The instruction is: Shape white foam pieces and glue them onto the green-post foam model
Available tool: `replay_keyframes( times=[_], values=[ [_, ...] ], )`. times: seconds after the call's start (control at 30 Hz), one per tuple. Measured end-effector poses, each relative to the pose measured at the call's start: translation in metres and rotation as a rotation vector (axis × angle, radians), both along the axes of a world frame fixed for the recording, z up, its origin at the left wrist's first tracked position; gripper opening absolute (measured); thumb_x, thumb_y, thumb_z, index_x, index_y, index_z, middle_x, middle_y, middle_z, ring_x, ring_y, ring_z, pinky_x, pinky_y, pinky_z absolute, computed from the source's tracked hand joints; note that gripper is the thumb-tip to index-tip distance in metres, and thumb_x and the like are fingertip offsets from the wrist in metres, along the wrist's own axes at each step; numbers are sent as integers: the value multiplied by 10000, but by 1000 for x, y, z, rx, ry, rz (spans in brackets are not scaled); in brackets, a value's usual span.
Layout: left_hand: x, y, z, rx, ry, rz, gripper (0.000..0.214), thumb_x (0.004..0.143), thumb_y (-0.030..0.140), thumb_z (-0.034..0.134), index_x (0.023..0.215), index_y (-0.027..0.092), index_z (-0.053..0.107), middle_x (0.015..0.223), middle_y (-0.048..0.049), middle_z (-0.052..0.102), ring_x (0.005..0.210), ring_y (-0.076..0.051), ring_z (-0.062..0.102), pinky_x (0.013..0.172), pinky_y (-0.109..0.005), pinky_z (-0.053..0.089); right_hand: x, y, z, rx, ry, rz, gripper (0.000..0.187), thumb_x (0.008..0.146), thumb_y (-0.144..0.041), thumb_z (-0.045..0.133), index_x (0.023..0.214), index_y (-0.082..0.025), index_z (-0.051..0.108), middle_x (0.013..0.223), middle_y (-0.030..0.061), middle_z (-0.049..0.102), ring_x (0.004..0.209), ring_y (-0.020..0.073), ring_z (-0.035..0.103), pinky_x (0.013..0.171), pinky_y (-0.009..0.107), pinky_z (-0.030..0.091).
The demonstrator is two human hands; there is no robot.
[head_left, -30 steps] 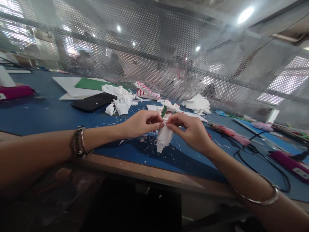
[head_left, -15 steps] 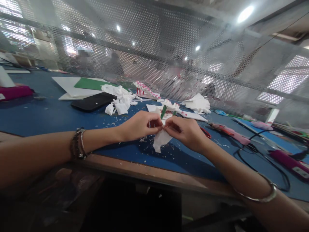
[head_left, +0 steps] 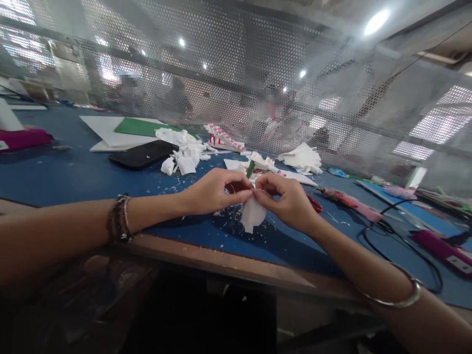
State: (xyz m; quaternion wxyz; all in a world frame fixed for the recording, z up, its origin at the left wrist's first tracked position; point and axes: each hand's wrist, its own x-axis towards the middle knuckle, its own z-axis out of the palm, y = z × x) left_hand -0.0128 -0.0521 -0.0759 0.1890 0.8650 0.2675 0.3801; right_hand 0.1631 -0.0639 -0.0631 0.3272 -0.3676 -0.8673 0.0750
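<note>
A white piece of thin paper (head_left: 253, 215) hangs down between my two hands over the blue tabletop. My left hand (head_left: 220, 191) pinches its upper edge from the left, thumb against forefinger. From the right, my right hand (head_left: 283, 198) pinches the same edge, fingertips meeting those of the left. Just behind the hands stands a small stand with a green post (head_left: 250, 169) and white pieces on top, partly covered by my fingers. Red-handled scissors (head_left: 314, 203), as far as they show, lie beside my right hand.
White paper scraps (head_left: 186, 152) and a black phone (head_left: 143, 154) lie to the left. Farther back are a row of pink-tipped white pieces (head_left: 225, 137) and a white paper stack (head_left: 301, 157). A pink glue gun (head_left: 354, 204) with its black cable and a purple power strip (head_left: 442, 250) are right.
The white paper has shifted slightly right and turned, now hanging straighter and wider below my fingers. My fingertips have drawn closer together on its upper edge.
</note>
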Motion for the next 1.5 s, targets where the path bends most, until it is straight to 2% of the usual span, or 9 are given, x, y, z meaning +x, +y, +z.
replay_keyframes(
  times=[0.17, 0.33, 0.53, 0.67, 0.8, 0.97, 1.17, 1.33, 1.5],
  values=[
    [1, -2, 0, 64, -13, 20, 158, 698, 274, 567, 741, 123, 576, 629, 8, 579, 554, -69, 513, 543, -167, 409, -3, -2, 0, 11, 1, -8, 93, 727, -247, 470, 674, -175, 442, 557, -50, 436, 485, 48, 359, 473, 193, 305],
    [0, -1, -1, 134, 12, 30, 139, 762, 239, 494, 753, 129, 578, 653, -1, 590, 562, -71, 508, 548, -171, 397, -3, -3, -1, 1, 16, -9, 73, 720, -230, 460, 675, -182, 428, 541, -49, 439, 493, 54, 376, 478, 197, 316],
    [-2, -1, -1, 278, 90, 15, 170, 802, 206, 427, 832, 120, 570, 760, -40, 614, 669, -97, 530, 624, -193, 395, -4, -5, 0, -18, 42, 0, 80, 719, -222, 460, 660, -183, 422, 507, -59, 427, 467, 51, 384, 481, 198, 346],
    [-2, -2, -1, 310, 88, 8, 181, 810, 192, 407, 847, 116, 568, 776, -50, 615, 702, -105, 533, 648, -200, 393, -2, -5, 1, -52, 57, 40, 94, 738, -242, 465, 669, -183, 440, 543, -49, 466, 487, 49, 415, 491, 196, 360],
    [-1, -3, 0, 316, 73, 16, 180, 798, 193, 415, 827, 122, 578, 717, -32, 604, 652, -96, 514, 622, -201, 394, -1, -5, 1, -51, 78, 67, 97, 750, -256, 469, 684, -186, 455, 577, -43, 499, 509, 48, 439, 493, 190, 365],
    [-1, -3, 0, 179, -13, 45, 124, 736, 184, 487, 744, 138, 602, 631, 7, 575, 568, -69, 486, 574, -185, 398, -3, -5, 1, -45, 97, 79, 81, 750, -249, 477, 701, -185, 464, 614, -35, 534, 515, 46, 450, 480, 188, 361],
    [0, 1, 2, -66, -191, -2, 153, 712, 254, 527, 757, 142, 623, 766, -31, 600, 666, -90, 528, 578, -191, 428, -1, -6, -1, -24, 134, 62, 84, 762, -265, 477, 734, -186, 467, 616, -37, 524, 531, 50, 463, 491, 186, 375],
    [0, 0, 5, -254, -273, -54, 114, 703, 201, 524, 741, 140, 613, 756, -22, 626, 665, -86, 541, 597, -193, 431, -3, -8, -1, 36, 152, 85, 49, 770, -234, 467, 754, -190, 453, 664, -34, 523, 537, 44, 447, 467, 179, 357],
    [0, -3, 8, -359, -296, -103, 103, 714, 180, 510, 728, 148, 607, 712, -10, 625, 614, -79, 528, 536, -182, 409, -5, -11, -1, -45, 235, 103, 82, 757, -255, 487, 729, -198, 435, 621, -45, 493, 496, 42, 420, 434, 184, 337]
  ],
)
